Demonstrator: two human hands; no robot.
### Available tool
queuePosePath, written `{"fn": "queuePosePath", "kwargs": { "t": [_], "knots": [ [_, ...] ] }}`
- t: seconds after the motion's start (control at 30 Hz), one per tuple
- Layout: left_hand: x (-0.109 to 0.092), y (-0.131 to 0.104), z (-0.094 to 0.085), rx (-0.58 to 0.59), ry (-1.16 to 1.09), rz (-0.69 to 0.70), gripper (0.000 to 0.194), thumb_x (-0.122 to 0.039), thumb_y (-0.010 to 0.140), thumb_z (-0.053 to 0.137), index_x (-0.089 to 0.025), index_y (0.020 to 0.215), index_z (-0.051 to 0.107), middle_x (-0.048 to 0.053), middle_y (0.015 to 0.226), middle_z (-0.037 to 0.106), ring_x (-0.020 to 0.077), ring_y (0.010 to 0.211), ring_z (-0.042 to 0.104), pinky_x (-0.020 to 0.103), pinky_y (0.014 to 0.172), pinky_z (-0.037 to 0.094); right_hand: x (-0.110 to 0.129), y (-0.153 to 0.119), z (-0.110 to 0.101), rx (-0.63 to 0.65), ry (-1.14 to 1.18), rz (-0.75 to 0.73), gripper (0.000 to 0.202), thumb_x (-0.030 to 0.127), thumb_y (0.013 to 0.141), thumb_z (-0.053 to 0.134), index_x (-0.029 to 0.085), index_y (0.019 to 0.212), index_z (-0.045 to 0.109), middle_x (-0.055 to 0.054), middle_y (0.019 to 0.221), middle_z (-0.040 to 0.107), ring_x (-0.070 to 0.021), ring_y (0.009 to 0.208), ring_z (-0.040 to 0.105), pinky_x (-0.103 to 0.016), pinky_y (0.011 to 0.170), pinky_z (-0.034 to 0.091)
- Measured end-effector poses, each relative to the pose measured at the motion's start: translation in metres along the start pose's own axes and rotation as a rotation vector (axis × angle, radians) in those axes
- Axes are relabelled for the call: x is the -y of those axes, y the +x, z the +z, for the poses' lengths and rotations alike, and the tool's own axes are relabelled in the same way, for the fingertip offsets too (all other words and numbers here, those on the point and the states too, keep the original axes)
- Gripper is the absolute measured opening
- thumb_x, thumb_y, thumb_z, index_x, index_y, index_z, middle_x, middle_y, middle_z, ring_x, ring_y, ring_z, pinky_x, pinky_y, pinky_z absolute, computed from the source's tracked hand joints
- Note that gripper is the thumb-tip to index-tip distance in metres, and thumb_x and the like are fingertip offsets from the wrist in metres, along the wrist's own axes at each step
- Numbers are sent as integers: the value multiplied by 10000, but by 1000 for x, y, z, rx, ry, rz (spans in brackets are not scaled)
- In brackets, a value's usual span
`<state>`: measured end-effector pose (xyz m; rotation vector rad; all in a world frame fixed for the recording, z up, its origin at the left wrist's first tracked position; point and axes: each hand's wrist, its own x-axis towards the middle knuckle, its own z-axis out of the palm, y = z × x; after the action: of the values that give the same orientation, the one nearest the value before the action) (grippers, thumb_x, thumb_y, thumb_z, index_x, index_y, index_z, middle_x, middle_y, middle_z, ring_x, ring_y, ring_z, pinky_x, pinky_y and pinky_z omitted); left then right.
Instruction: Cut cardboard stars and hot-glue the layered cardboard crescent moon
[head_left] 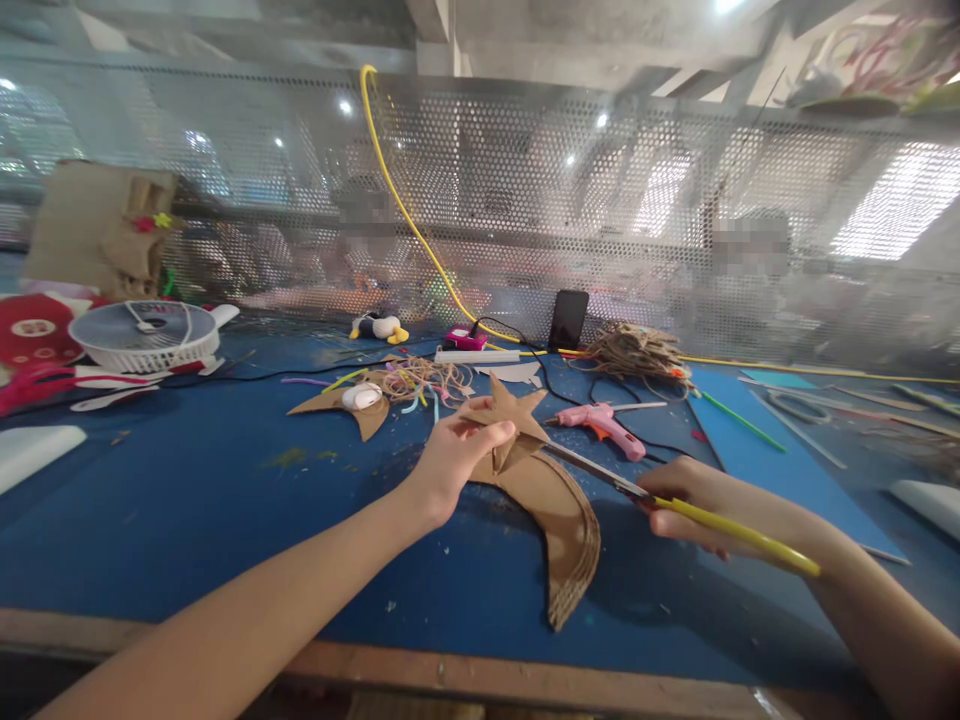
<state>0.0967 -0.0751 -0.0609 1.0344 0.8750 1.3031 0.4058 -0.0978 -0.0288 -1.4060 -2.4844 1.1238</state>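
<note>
My left hand (457, 455) pinches a brown cardboard star (516, 412) between thumb and fingers, above the table. In my right hand (709, 505) is a pair of scissors (592, 468) with yellow handles. Their blades reach left to the lower right point of the star; whether they are apart there I cannot tell. Below the star lies a crescent of stacked cardboard layers (566, 520), its upper end partly hidden by my left hand and the star. A pink glue gun (607, 430) lies just beyond the scissors.
Behind lie a smaller cardboard crescent (330, 402), tangled cord (431, 380), a black phone (568, 320) and a bundle of twine (637, 350). A blue sheet (780, 450) is at right, a white basket (146, 345) at left. A perforated metal screen (517, 200) borders the table's back.
</note>
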Motion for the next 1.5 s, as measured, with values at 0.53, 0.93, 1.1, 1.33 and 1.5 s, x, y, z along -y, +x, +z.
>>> {"fn": "queuePosePath", "kwargs": {
  "t": [0.53,0.93,1.1,1.33,1.5],
  "knots": [
    [-2,-2,-1,102,81,43,262,-369,683,838,-184,844,747,82,1113,725,255,1033,661,355,907,518,-6,5,5,-67,-120,-87,583,726,876,550,192,650,484,46,614,339,-102,568,288,-255,493,210],
    [-14,12,-14,133,217,135,346,-374,673,838,-216,967,748,66,1098,714,251,1041,636,378,951,472,5,12,25,-339,-478,-27,609,727,921,436,223,582,476,8,555,440,-134,514,341,-301,526,220],
    [-21,18,-24,135,317,234,230,-383,663,843,-234,820,765,73,1259,661,278,1196,578,363,1010,445,11,16,43,-451,-634,22,567,674,957,399,232,614,490,-37,598,564,-176,548,492,-317,536,200],
    [-25,20,-31,201,332,349,164,-334,667,845,-254,758,734,53,1283,646,277,1301,531,408,1125,368,6,23,52,-510,-689,-53,547,645,985,375,213,703,556,-69,657,625,-190,556,547,-331,552,216],
    [-23,19,-32,196,333,364,170,-303,672,840,-254,771,711,61,1295,630,268,1314,524,419,1135,355,5,26,54,-533,-728,-62,541,611,1002,357,198,735,580,-73,652,621,-191,536,553,-322,547,234]
  ]
}}
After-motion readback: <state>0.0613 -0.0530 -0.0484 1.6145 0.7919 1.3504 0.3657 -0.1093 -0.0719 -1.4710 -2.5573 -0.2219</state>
